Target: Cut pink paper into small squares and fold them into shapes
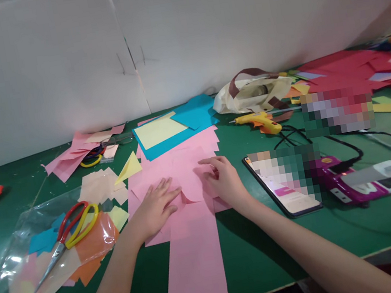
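Note:
Several pink paper sheets [193, 247] lie overlapped on the green table [259, 256] in front of me. My left hand [155, 207] lies flat on the pink paper, fingers stretched out and pointing right. My right hand [223, 179] rests on the same paper just to the right, fingers bent and pressing or pinching a folded edge of a pink sheet [191, 179]. The two hands are a short gap apart.
Red-and-yellow scissors [68, 233] lie on a clear bag of paper scraps [41, 257] at left. Blue and yellow sheets [173, 127] lie behind. A phone [285, 191], yellow glue gun [261, 121], cloth bag [254, 91], cables and red paper [348, 71] crowd the right.

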{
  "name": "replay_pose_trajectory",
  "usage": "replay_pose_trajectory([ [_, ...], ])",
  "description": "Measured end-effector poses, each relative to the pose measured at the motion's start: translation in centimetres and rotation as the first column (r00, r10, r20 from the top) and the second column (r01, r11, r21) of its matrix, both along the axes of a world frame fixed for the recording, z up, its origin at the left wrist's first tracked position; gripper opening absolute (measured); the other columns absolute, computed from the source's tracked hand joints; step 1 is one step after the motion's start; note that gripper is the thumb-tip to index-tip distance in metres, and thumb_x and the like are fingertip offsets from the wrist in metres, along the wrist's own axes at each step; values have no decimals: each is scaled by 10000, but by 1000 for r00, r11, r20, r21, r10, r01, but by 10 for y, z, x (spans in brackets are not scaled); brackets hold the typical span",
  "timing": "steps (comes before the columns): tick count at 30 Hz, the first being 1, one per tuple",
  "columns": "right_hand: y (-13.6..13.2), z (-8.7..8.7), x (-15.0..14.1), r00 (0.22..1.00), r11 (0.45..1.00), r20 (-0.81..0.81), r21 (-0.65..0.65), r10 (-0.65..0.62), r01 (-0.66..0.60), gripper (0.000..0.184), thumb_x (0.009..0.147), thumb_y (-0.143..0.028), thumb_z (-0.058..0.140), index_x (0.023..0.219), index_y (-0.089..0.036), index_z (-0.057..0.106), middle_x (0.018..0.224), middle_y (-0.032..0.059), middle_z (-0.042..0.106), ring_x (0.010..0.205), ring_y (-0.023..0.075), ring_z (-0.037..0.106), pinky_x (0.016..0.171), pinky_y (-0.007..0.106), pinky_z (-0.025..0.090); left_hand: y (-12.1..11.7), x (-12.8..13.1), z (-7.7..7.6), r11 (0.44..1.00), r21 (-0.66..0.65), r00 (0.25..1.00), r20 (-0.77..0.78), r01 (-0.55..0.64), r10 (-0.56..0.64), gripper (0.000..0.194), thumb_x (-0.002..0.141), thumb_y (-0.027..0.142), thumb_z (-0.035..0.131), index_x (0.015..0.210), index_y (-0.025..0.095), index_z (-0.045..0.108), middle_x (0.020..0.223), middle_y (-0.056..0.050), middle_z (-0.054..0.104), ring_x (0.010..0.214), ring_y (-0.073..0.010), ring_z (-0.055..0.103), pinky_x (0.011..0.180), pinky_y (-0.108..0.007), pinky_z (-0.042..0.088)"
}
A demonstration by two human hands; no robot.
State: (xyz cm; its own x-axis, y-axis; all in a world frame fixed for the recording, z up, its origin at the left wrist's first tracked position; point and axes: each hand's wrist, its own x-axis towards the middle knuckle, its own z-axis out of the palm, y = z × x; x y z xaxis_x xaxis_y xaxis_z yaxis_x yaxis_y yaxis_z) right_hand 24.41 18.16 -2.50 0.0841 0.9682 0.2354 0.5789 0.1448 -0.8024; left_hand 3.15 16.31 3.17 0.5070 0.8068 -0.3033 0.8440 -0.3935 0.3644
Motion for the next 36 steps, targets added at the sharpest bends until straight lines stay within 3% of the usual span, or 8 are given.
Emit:
replay_pose_trajectory([
  [7,2,-3,1,1000,996,-7,91,-4,4,307,765,-89,441,931,-205,671,995,87,558,885,211,590,800,361,464,0,-3,3,998,-39,999,-1,49,-49,385,949,298,309,1264,425,491,1544,32,84,1414,-229,23,1098,-544,48],
  [13,1,0,2,999,997,41,79,19,-22,378,732,-15,384,896,-195,672,932,75,635,891,229,588,774,365,469,-3,-2,7,993,-100,998,9,66,-65,425,929,214,357,1252,458,486,1545,59,34,1412,-275,-10,1059,-621,-20],
  [19,1,6,5,992,982,109,186,-62,41,437,714,8,370,956,-187,677,887,87,647,839,251,542,715,383,460,-3,-7,7,977,-196,996,60,83,-72,445,897,196,427,1255,454,486,1540,61,-11,1399,-306,-80,1025,-654,-82],
  [24,-2,17,3,991,950,-101,293,-84,110,392,825,-92,371,1095,-195,636,912,84,604,760,197,553,664,332,457,-4,-8,8,966,-236,969,243,105,-45,314,812,308,589,1120,358,624,1529,12,190,1406,-312,72,1063,-608,-84],
  [26,-3,18,1,984,954,-178,287,-33,83,412,844,-112,359,1153,-208,613,916,72,604,748,179,555,674,321,458,-4,-6,8,967,-254,920,375,-16,114,359,754,355,656,1110,324,619,1500,-29,289,1373,-328,224,1088,-601,26],
  [28,-4,16,-2,974,959,-221,282,50,15,461,837,-99,347,1215,-229,577,962,63,616,809,175,570,726,323,463,-5,-3,7,941,-312,800,527,-130,285,592,713,374,697,1264,329,486,1475,-75,334,1321,-327,338,1076,-583,193],
  [31,-4,12,-6,965,953,-218,292,146,-78,502,816,-85,370,1256,-249,547,1026,52,639,895,177,584,761,317,470,-3,-1,5,902,-411,599,692,-133,403,818,711,351,709,1401,321,270,1460,-113,343,1281,-287,404,1037,-491,340],
  [36,-6,12,-8,960,933,-206,344,187,-108,438,842,-137,447,1241,-277,561,1044,44,656,832,164,595,712,301,489,3,-2,2,813,-467,418,699,-347,580,753,727,385,689,1381,292,329,1467,-120,320,1288,-279,387,1020,-437,368],
])
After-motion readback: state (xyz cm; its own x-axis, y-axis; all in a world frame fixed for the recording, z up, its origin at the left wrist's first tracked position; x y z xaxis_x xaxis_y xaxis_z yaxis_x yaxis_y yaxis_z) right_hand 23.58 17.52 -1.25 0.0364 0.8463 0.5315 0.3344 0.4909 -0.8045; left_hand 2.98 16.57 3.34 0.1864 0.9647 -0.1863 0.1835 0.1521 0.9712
